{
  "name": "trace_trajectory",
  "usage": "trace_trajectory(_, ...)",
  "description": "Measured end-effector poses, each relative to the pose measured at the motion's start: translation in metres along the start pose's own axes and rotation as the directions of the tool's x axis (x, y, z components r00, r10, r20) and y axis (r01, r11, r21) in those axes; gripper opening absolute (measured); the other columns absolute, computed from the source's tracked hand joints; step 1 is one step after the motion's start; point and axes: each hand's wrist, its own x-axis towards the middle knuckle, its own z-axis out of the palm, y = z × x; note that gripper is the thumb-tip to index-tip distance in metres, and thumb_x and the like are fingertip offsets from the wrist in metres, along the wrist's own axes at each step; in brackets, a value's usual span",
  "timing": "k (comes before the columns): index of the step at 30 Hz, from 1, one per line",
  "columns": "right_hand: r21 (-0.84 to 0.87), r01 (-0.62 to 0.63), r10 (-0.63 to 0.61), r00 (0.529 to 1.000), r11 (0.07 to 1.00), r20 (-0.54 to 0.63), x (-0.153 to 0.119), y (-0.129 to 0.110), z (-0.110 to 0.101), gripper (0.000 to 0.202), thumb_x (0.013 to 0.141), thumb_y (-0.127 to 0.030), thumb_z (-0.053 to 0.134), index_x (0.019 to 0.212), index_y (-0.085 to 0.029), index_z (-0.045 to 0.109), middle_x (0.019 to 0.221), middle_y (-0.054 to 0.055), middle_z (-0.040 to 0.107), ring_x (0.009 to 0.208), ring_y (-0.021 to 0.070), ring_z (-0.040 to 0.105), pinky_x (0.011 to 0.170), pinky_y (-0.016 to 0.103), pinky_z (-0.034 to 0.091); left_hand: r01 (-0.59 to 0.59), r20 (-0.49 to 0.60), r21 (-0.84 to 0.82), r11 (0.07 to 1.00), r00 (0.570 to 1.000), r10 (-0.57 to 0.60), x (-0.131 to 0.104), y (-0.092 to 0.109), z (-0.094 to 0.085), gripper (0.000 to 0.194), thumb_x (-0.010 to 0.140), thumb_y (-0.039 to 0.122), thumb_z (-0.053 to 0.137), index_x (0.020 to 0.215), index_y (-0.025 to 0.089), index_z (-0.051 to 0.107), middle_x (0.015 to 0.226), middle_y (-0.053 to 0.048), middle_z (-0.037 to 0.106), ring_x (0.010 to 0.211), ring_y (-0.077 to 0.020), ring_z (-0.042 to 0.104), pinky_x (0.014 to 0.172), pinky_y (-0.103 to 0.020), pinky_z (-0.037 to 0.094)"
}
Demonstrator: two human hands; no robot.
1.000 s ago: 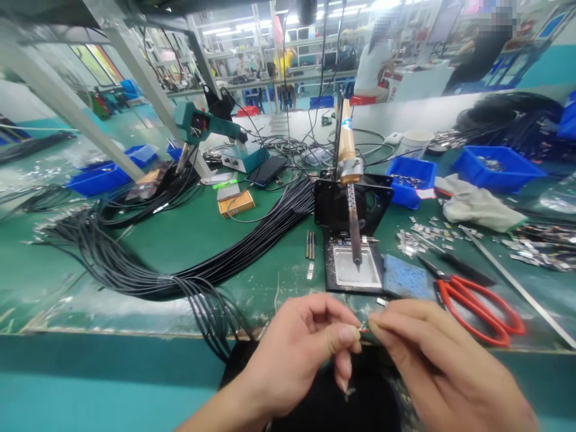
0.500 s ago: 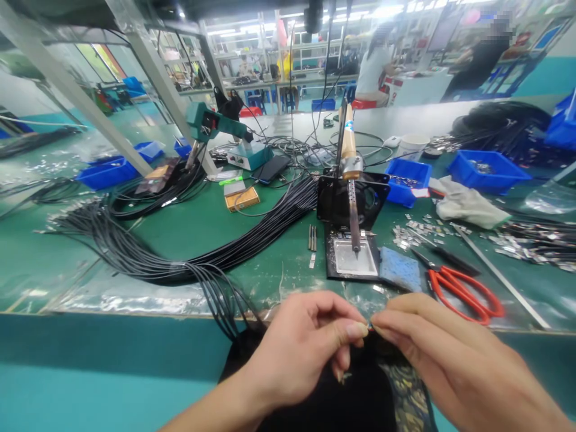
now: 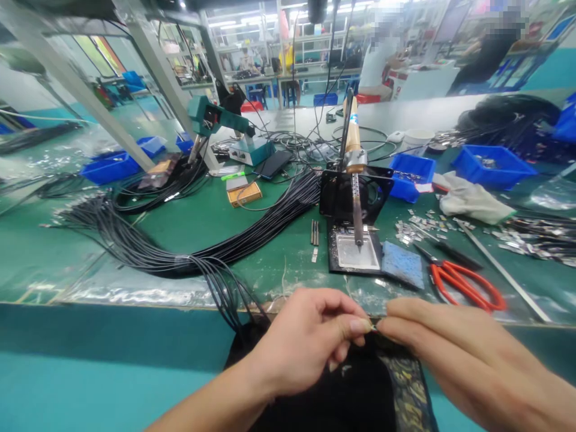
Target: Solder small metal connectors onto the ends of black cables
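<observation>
My left hand (image 3: pixel 310 345) is closed in a pinch, thumb against forefinger, over the dark lap below the table edge. Between its fingertips and those of my right hand (image 3: pixel 454 345) show the tiny coloured ends of thin wires (image 3: pixel 373 328). My right thumb and fingers are pressed together on them from the other side, and its palm is hidden. A bundle of black cables (image 3: pixel 252 237) curves across the green mat, with several strands hanging over the edge near my left wrist. Behind the hands, a soldering iron (image 3: pixel 357 210) points down in its stand, above a metal tray (image 3: pixel 357 252).
Beside the tray lie a blue sponge (image 3: pixel 402 264) and red-handled cutters (image 3: pixel 468 285). Small metal connectors (image 3: pixel 416 231) are scattered near a white glove (image 3: pixel 472 201). Blue bins (image 3: pixel 492 168) stand farther back. A shelf post (image 3: pixel 153 60) rises at left. People sit in the background.
Both hands keep pinching at the same spot, with only slight finger movement. The whole view has shifted a little, the bench appearing slightly higher and to the right.
</observation>
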Motion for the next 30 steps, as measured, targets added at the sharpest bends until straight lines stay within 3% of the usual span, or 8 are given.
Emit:
trace_trajectory(6, 0.068, 0.053, -0.058, 0.996, 0.996, 0.074, 0.009, 0.003, -0.012, 0.040, 0.101, -0.005, 0.025, 0.123, -0.016, 0.057, 0.104, 0.012, 0.074, 0.081, 0.0196, 0.071, 0.065, 0.031, 0.053, 0.062, 0.019, 0.068, 0.996, 0.998, -0.063, -0.002, 0.005, 0.002, 0.016, 0.087, 0.029, 0.070, 0.086, 0.013, 0.069, 0.070, 0.000, 0.063, 0.052, -0.0061, 0.048, 0.045, -0.016, 0.037)
trace_trajectory(11, 0.060, 0.044, -0.049, 0.996, 0.997, 0.078, -0.011, 0.010, -0.009, 0.044, 0.098, -0.004, 0.032, 0.132, -0.017, 0.057, 0.118, 0.011, 0.072, 0.101, 0.0229, 0.070, 0.082, 0.034, 0.054, 0.054, -0.004, 0.105, 0.993, 0.999, -0.054, -0.002, 0.008, 0.000, 0.015, 0.087, 0.028, 0.070, 0.086, 0.013, 0.071, 0.070, 0.000, 0.063, 0.051, -0.0060, 0.047, 0.045, -0.016, 0.036)
trace_trajectory(14, 0.128, -0.126, 0.126, 0.992, 0.984, 0.008, -0.013, 0.009, -0.004, 0.039, 0.098, -0.005, 0.039, 0.124, -0.021, 0.064, 0.117, 0.007, 0.071, 0.103, 0.0181, 0.069, 0.084, 0.027, 0.055, 0.040, -0.026, 0.105, 0.994, 0.999, -0.038, -0.002, 0.009, -0.002, 0.016, 0.087, 0.028, 0.071, 0.087, 0.012, 0.071, 0.071, -0.001, 0.064, 0.051, -0.0057, 0.047, 0.045, -0.016, 0.038)
trace_trajectory(16, 0.319, -0.334, 0.342, 0.939, 0.887, 0.032, -0.006, 0.004, 0.000, 0.025, 0.101, -0.012, 0.046, 0.109, -0.024, 0.067, 0.101, 0.002, 0.072, 0.088, 0.0120, 0.070, 0.072, 0.018, 0.056, 0.029, -0.031, 0.099, 0.995, 0.999, -0.026, -0.002, 0.009, -0.003, 0.016, 0.088, 0.028, 0.071, 0.086, 0.012, 0.071, 0.071, -0.001, 0.065, 0.051, -0.0059, 0.048, 0.046, -0.017, 0.039)
trace_trajectory(18, 0.486, -0.510, 0.525, 0.843, 0.710, 0.116, 0.005, -0.004, 0.005, 0.017, 0.103, -0.023, 0.052, 0.101, -0.026, 0.068, 0.088, -0.002, 0.071, 0.077, 0.0095, 0.070, 0.065, 0.015, 0.056, 0.011, -0.037, 0.088, 0.996, 0.999, -0.008, -0.003, 0.008, -0.003, 0.016, 0.089, 0.028, 0.071, 0.086, 0.013, 0.071, 0.071, 0.000, 0.064, 0.051, -0.0059, 0.049, 0.046, -0.016, 0.040)
trace_trajectory(23, 0.618, -0.719, 0.672, 0.631, 0.319, 0.387, 0.018, -0.020, 0.016, 0.037, 0.101, -0.050, 0.051, 0.084, -0.024, 0.071, 0.073, 0.000, 0.069, 0.066, 0.0132, 0.067, 0.057, 0.019, 0.053, -0.020, -0.043, 0.080, 0.997, 0.999, 0.023, -0.002, 0.006, -0.004, 0.017, 0.090, 0.030, 0.071, 0.089, 0.013, 0.071, 0.071, 0.001, 0.063, 0.050, -0.0050, 0.047, 0.046, -0.016, 0.038)
trace_trajectory(26, 0.628, -0.742, 0.702, 0.577, 0.236, 0.418, 0.018, -0.023, 0.020, 0.041, 0.099, -0.053, 0.051, 0.078, -0.023, 0.070, 0.070, 0.000, 0.067, 0.065, 0.0132, 0.063, 0.057, 0.019, 0.051, -0.005, -0.033, 0.105, 0.994, 0.999, 0.009, -0.002, 0.007, -0.005, 0.020, 0.091, 0.033, 0.071, 0.090, 0.014, 0.071, 0.070, 0.002, 0.061, 0.051, -0.0055, 0.046, 0.046, -0.016, 0.038)
trace_trajectory(30, 0.663, -0.721, 0.727, 0.563, 0.200, 0.393, 0.019, -0.022, 0.023, 0.039, 0.097, -0.053, 0.055, 0.076, -0.023, 0.069, 0.069, 0.000, 0.068, 0.063, 0.0122, 0.061, 0.057, 0.017, 0.050, 0.029, -0.039, 0.131, 0.991, 0.999, -0.024, -0.002, 0.009, -0.005, 0.026, 0.088, 0.039, 0.075, 0.096, 0.015, 0.070, 0.069, 0.003, 0.058, 0.054, -0.0072, 0.047, 0.048, -0.017, 0.038)
